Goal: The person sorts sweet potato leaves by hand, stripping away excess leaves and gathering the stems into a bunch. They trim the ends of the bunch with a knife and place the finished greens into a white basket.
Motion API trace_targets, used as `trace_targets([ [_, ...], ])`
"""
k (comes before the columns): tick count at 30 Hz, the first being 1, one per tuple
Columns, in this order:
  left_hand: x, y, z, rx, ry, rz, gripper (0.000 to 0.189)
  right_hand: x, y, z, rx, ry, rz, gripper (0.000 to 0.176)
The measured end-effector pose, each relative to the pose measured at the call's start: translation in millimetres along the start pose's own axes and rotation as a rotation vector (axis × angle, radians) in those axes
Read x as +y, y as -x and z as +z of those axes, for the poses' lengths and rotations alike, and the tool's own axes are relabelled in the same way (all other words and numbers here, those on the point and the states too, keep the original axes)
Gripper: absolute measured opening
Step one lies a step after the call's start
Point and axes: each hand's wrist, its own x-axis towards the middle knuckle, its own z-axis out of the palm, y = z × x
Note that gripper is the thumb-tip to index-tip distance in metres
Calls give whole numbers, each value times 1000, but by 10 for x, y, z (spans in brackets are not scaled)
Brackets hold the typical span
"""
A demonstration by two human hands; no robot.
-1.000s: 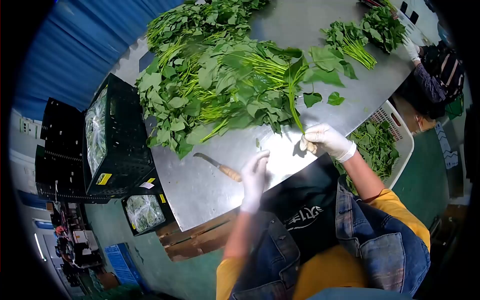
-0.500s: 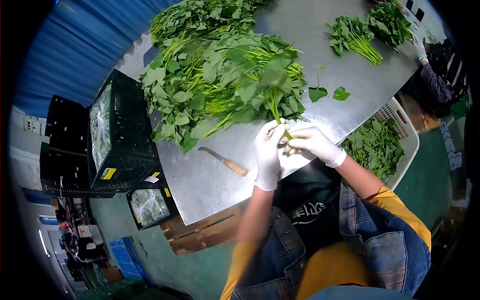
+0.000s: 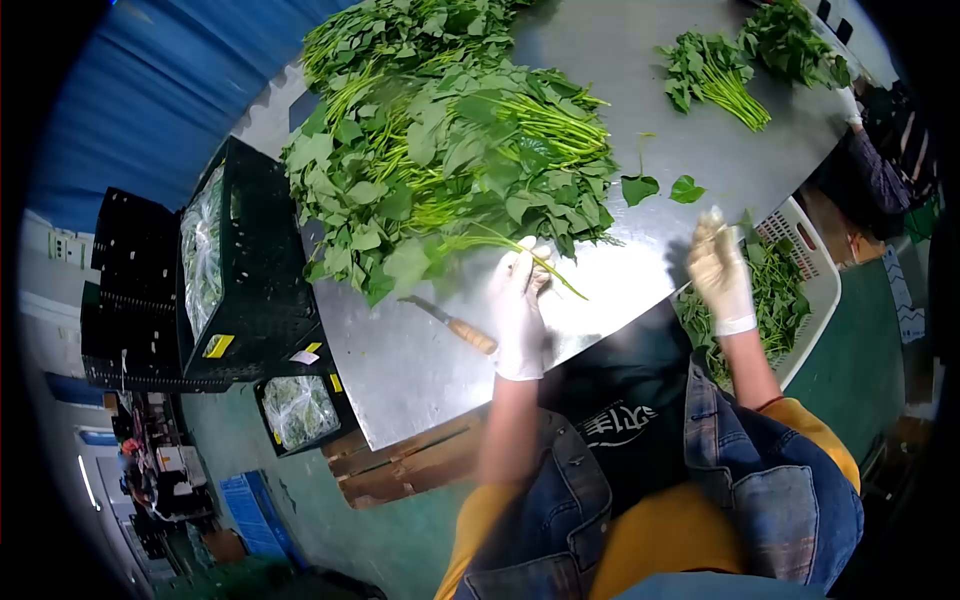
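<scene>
My left hand (image 3: pixel 520 300), in a white glove, is closed around a few thin green stems (image 3: pixel 568 280) with leaves. Their cut ends point right, and the leafy end trails left against a large heap of leafy greens (image 3: pixel 440 160). A knife (image 3: pixel 465 332) with a wooden handle lies on the metal table just left of this hand. My right hand (image 3: pixel 720 265), also gloved, is raised at the table's edge beside a white basket (image 3: pixel 825 280) of loose greens. Its fingers are blurred. A bit of green leaf (image 3: pixel 746 225) shows right beside them.
Two loose leaves (image 3: pixel 640 189) lie on the metal table (image 3: pixel 390 385). A bundle of greens (image 3: pixel 720 82) lies farther back, near a co-worker's gloved hand (image 3: pixel 848 102). Dark crates (image 3: pixel 255 260) with bagged greens stand to the left, above a wooden pallet (image 3: pixel 410 460).
My right hand has left the stems and moved right, to the basket. My left hand has tilted the stems from upright to nearly level, leaves toward the left.
</scene>
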Motion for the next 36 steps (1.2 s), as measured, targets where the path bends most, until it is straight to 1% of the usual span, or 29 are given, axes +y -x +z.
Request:
trace_targets([
  [1,30,9,-37,13,-4,4,28,-357,-37,223,27,-450,140,62],
  [3,119,39,-35,-114,99,-117,30,-483,-146,285,74,-536,220,69],
  [4,129,85,12,-73,-58,-97,29,-447,-210,281,19,-411,260,70],
  [5,163,115,44,-79,-59,-96,29,-392,-271,304,19,-411,255,70],
  [7,215,174,126,-147,33,-128,29,-242,-415,443,-185,432,333,40],
  [8,252,256,189,-204,-389,192,25,-137,-527,574,-173,604,240,34],
  [9,241,262,135,-211,-386,196,25,-18,-650,685,-160,772,147,30],
  [11,244,228,-38,-183,-351,193,21,207,-910,690,-236,1103,-297,30],
  [12,391,339,80,-97,-374,205,18,327,-1077,686,-188,1236,-391,31],
  [13,516,425,159,-97,-375,211,18,406,-1239,706,-140,1367,-485,31],
  [14,622,501,221,33,-326,160,16,430,-1364,762,-159,1481,-471,30],
  [15,674,549,250,164,-273,109,15,469,-1456,815,-163,1478,-475,30],
  [16,659,578,268,291,-255,202,14,516,-1532,871,-218,1673,-496,31],
  [17,636,586,230,295,-254,208,14,569,-1602,920,-275,1869,-514,33],
  [18,596,586,164,315,-258,317,15,616,-1654,969,-313,1971,-496,33],
  [19,576,594,123,335,-262,425,16,654,-1723,958,-322,1968,-499,33],
  [21,639,610,147,280,-186,364,25,703,-1889,900,-379,2034,-537,28],
  [22,652,598,138,232,-130,345,26,701,-1955,873,-403,1996,-619,23],
  [23,660,593,130,182,-74,322,28,689,-1992,885,-352,1893,-637,20],
  [25,571,510,49,185,-34,277,29,493,-1869,1040,-354,1692,-772,19],
  [26,535,469,34,184,4,225,30,376,-1795,1187,-321,1526,-692,16],
  [27,527,455,51,184,7,229,30,277,-1699,1313,-324,1526,-697,16],
  [29,515,448,73,247,38,205,29,97,-1470,1512,-202,836,-507,15],
  [30,485,423,36,240,50,221,29,5,-1356,1574,-151,709,-426,14],
  [31,467,420,21,240,53,221,29,-9,-1275,1577,-37,631,-325,16],
  [33,497,435,46,239,138,142,31,51,-1075,1524,8,520,-163,18],
  [34,338,338,-100,187,46,174,32,78,-933,1542,45,406,117,21],
  [35,233,275,-240,189,46,173,32,416,-1019,1151,-93,548,123,25],
  [36,147,226,-359,126,-604,412,32,494,-949,1112,-123,486,310,25],
])
